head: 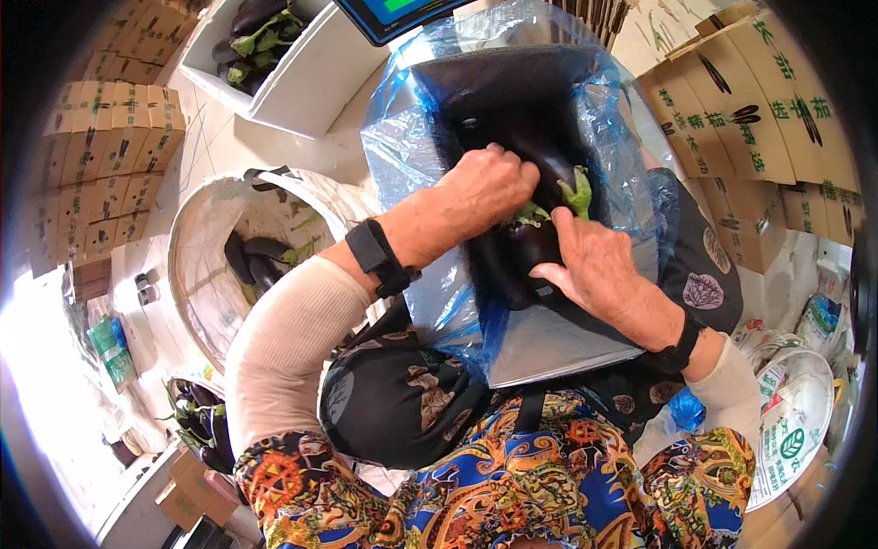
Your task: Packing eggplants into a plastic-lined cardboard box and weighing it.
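Note:
In front of me stands an open box lined with a blue translucent plastic bag (394,147), with dark eggplants inside. My left hand (490,182) reaches in with its fingers curled, just above an eggplant's green calyx (528,214); what those fingers hold is hidden. A glossy eggplant (528,247) lies beneath, and my right hand (603,264) grips its side between thumb and fingers. Beside the right fingertips is the green stem (578,192) of a second eggplant (542,147) lying farther back. Dark straps circle both wrists.
To the left, a round white bin (195,261) holds several eggplants and scraps. Beyond it, a white foam box (302,82) contains more eggplants. A screen (398,17) overhangs the box's far side. Printed cartons are stacked at left (110,165) and right (748,103). A white tub (789,425) sits at lower right.

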A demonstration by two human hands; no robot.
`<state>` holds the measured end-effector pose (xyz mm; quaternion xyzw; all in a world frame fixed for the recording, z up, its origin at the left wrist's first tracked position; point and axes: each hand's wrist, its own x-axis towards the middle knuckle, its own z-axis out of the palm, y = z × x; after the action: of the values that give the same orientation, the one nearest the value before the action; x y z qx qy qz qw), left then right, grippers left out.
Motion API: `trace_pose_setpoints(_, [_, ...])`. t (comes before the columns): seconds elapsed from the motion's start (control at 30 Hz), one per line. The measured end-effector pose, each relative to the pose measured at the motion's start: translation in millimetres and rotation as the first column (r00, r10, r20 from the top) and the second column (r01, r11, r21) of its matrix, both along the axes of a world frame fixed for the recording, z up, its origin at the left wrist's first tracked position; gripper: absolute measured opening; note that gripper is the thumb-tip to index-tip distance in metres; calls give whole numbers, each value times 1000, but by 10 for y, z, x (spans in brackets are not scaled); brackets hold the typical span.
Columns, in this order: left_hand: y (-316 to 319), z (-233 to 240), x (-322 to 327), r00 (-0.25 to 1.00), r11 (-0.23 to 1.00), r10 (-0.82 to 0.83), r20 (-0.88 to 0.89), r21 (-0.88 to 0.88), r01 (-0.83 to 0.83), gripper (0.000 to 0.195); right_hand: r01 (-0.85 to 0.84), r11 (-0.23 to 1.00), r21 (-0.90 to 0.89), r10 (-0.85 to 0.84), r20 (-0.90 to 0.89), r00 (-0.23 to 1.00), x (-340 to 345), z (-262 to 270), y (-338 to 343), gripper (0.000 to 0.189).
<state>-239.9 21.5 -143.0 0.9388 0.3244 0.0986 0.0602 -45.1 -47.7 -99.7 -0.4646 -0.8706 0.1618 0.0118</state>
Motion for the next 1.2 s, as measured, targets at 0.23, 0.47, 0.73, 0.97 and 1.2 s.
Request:
trace_pose_setpoints(0.23, [-71,72,113,997,991,39,-67,-122,-47,13,-27,991,-128,32,38,999,82,-201,-47,65])
trace_pose_setpoints(0.47, [-218,413,-104,944,973,203,260,-166,-164,41,163,976,-142,-207,-387,899,141,243,154,30])
trace_pose_setpoints(0.73, [-215,567,-173,813,904,342,472,-400,-149,19,361,896,-258,-441,-602,665,327,555,405,14])
trace_pose_setpoints(0.97, [-239,500,-157,829,894,305,468,-440,-81,19,363,884,-296,-468,-580,666,362,567,391,15])
trace_pose_setpoints(1.2, [-256,486,-168,825,886,309,473,-458,-70,18,374,889,-263,-455,-583,673,372,533,418,15])
